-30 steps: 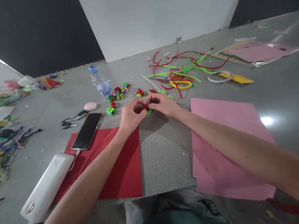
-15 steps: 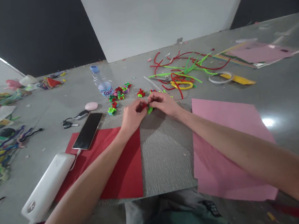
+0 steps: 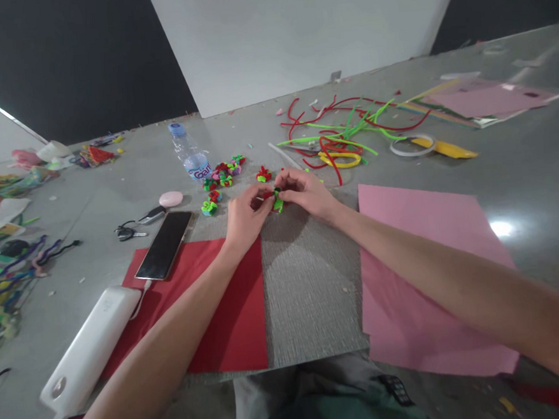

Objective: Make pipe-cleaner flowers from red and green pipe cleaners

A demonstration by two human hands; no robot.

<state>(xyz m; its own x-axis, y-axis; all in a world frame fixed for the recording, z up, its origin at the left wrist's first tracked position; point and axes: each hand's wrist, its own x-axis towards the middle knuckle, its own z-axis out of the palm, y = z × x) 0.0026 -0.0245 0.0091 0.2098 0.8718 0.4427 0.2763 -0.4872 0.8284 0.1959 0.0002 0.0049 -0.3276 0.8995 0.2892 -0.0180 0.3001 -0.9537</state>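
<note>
Between my two hands is a small red and green pipe-cleaner flower (image 3: 278, 203), held above the grey table. My left hand (image 3: 247, 215) pinches its red side with thumb and fingertips. From the other side, my right hand (image 3: 307, 195) closes its thumb and index finger on the green part. Fingertips partly cover the flower. Just beyond lies a red and green pipe-cleaner flower (image 3: 263, 173). To the left sit a green and blue one (image 3: 209, 208) and a cluster of several similar flowers (image 3: 223, 174) beside a water bottle (image 3: 190, 153).
Loose red and green pipe cleaners (image 3: 350, 128) lie behind my right hand, near yellow-handled scissors (image 3: 340, 160) and a tape roll (image 3: 413, 146). Pink paper (image 3: 425, 237) is at right. Red paper (image 3: 234, 315), a phone (image 3: 164, 245), a power bank (image 3: 91, 350) and keys (image 3: 130, 232) are at left.
My fingers have shifted slightly around the flower, with the left hand a little further left, so more of its green part shows. Everything else on the table stays put.
</note>
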